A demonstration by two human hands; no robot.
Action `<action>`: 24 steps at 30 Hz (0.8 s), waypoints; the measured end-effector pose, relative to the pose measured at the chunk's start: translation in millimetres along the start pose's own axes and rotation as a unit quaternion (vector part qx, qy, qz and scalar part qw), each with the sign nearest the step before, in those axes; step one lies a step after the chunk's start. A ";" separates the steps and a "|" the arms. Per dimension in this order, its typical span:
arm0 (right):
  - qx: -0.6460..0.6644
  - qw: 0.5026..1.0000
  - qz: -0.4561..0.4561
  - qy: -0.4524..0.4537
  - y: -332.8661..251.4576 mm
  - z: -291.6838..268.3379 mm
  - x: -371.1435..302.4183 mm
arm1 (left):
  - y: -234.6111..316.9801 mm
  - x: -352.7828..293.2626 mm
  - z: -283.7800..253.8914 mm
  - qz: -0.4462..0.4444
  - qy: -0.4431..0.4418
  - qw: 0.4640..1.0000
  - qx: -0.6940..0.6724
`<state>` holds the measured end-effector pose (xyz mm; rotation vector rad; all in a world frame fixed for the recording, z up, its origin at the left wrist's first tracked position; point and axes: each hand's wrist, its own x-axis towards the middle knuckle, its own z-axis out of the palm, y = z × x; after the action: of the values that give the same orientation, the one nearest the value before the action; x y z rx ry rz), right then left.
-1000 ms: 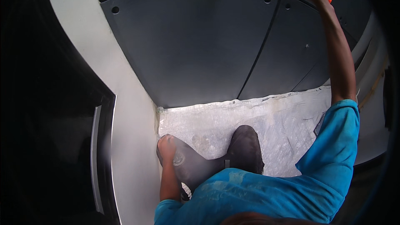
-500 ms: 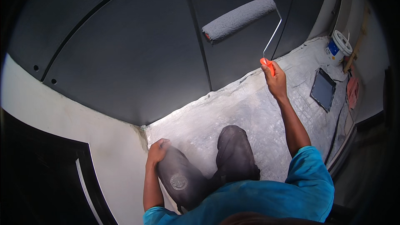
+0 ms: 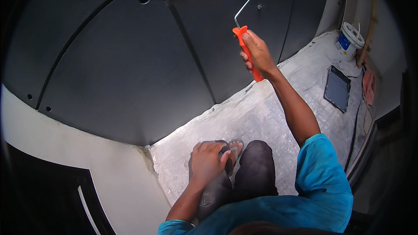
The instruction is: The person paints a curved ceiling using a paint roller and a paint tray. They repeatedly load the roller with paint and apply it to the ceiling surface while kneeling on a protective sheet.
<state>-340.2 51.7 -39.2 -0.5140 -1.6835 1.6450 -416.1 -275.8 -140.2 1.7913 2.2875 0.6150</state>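
Note:
My right hand (image 3: 257, 53) is closed round the orange handle of a paint roller (image 3: 246, 48). A bent metal rod joins the handle to a long fluffy sleeve loaded with grey paint, at the top of the view. The sleeve lies over the upper part of the dark grey wall (image 3: 130, 61), which has grooves and round holes; I cannot tell whether it touches. My left hand (image 3: 208, 161) rests on my left knee with its fingers spread, holding nothing. A sandalled foot shows between my knees.
A pale, wrinkled sheet (image 3: 244, 113) covers the floor along the wall's foot. On it at right lie a paint tray (image 3: 337, 89) with grey paint and a white and blue bucket (image 3: 349, 41). A pinkish cloth (image 3: 368, 88) is beside the tray. A black door (image 3: 48, 187) stands at lower left.
The roller and my right hand have moved up and to the left across the wall. My left hand has shifted right and forward on my knee, and my legs have drawn closer together.

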 end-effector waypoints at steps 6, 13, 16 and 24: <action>-0.046 0.998 -0.032 0.021 -21.2 -6.2 35.6 | 34.5 52.3 -6.2 -0.045 -0.114 0.991 -0.060; -0.066 0.997 -0.025 0.026 4.5 -2.2 54.4 | 14.3 63.2 3.4 -0.053 -0.129 0.987 -0.078; -0.071 0.997 0.021 0.014 43.0 -10.5 37.1 | 7.4 60.2 2.3 -0.072 -0.087 0.992 -0.051; -0.063 0.981 0.184 0.021 167.4 -35.2 -26.2 | -14.4 56.1 1.3 -0.046 -0.047 0.997 -0.034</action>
<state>-330.4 75.2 -210.4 -0.9639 -1.7438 1.7717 -443.2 -224.5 -140.9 1.6369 2.2449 0.5742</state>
